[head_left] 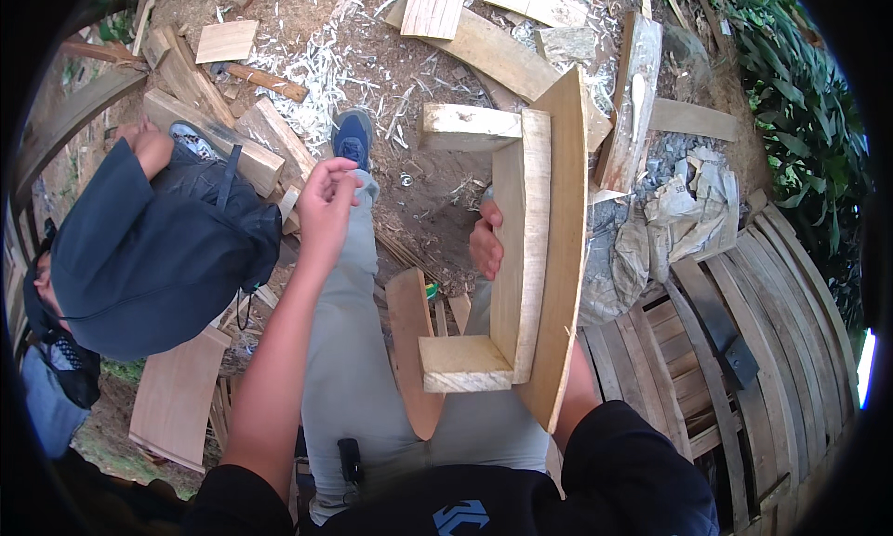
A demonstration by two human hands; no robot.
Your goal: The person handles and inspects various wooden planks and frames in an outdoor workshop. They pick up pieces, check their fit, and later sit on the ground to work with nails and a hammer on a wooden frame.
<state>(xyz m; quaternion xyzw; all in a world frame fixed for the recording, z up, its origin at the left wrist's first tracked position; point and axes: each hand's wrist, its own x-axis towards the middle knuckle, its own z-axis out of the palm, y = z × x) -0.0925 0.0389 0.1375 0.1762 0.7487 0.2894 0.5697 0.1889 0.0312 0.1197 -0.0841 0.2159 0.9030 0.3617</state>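
With shaving-strewn ground (419,215) below, I'd best steady the wooden frame (532,247) above my right thigh (484,434), my right hand (486,243) half-curled, holding its underside, my left hand (327,196) loosely curled, contents unclear.

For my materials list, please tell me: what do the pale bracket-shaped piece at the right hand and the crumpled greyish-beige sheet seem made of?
The pale bracket-shaped piece: wood, seemingly unvarnished; grain shows, and its surface looks matte.
The crumpled greyish-beige sheet: perhaps paper or woven plastic, dull; its many creases fit either.
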